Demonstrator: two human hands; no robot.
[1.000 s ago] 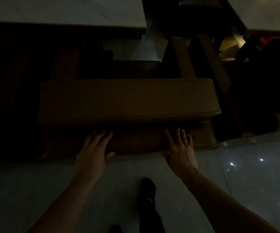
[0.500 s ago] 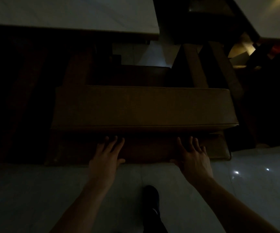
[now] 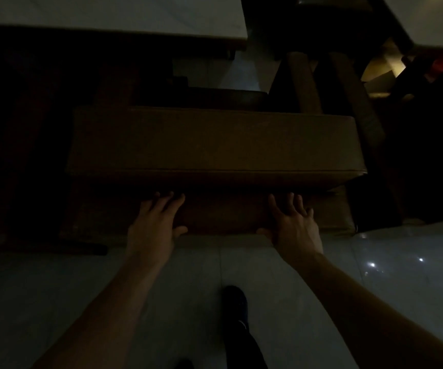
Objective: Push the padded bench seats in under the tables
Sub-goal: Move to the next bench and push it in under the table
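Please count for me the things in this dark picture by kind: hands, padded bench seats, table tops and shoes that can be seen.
Hands: 2, left hand and right hand, both flat on the bench front.
Padded bench seats: 1, bench seat.
Table tops: 2, left table and right table.
Shoes: 1, shoe.
Total: 6.

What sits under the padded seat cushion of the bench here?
Under the cushion shows the bench's front panel, both hands (left hand, right hand) pressed flat on it. Anything behind the panel is hidden.

Single head cam, I'm looking forward and steeply down, close over the padded bench seat (image 3: pixel 215 145) and floor (image 3: pixel 55 302).
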